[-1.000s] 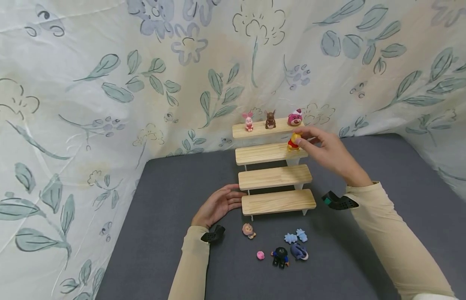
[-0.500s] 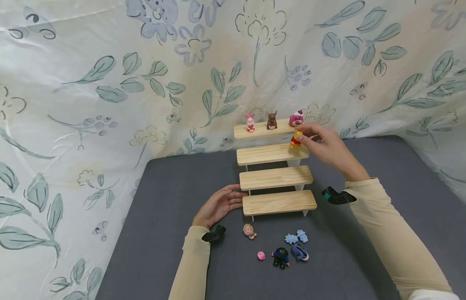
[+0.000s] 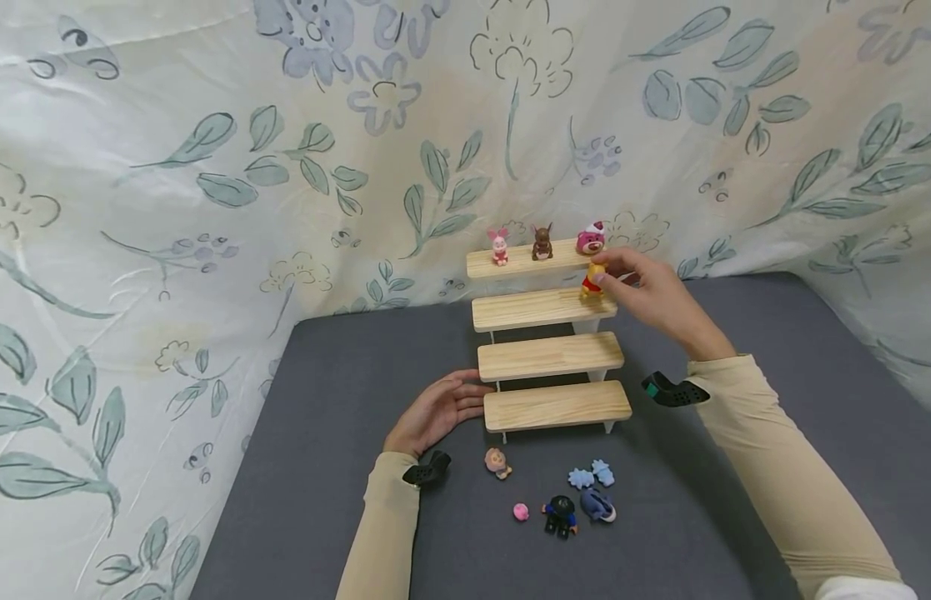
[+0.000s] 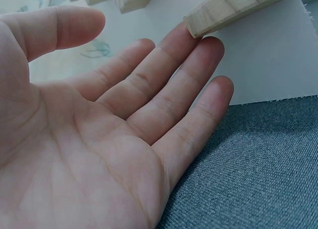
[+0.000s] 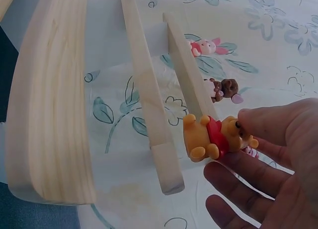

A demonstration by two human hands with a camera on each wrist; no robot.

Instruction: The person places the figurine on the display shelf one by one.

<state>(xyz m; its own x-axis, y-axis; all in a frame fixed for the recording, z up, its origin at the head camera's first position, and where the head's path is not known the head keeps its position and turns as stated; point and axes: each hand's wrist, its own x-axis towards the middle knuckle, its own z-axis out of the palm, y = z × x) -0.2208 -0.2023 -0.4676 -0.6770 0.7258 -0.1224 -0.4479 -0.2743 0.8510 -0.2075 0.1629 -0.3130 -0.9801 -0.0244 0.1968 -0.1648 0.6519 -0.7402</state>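
— What is being risked?
— A topple: the yellow bear figure [image 5: 216, 135] is being pinched by the right hand [image 3: 663, 307] at the right end of the second-highest shelf [image 3: 521, 312], and could be tipped by an uneven release. The pink bear [image 3: 591, 242] above is being crowded by the fingers, so a knock is being invited. By the left hand [image 4: 99, 139], its fingers loosely extended, nothing is being grasped.
— What is being obscured?
— Foot contact cannot be told; the pink bear is being mostly covered in the right wrist view.
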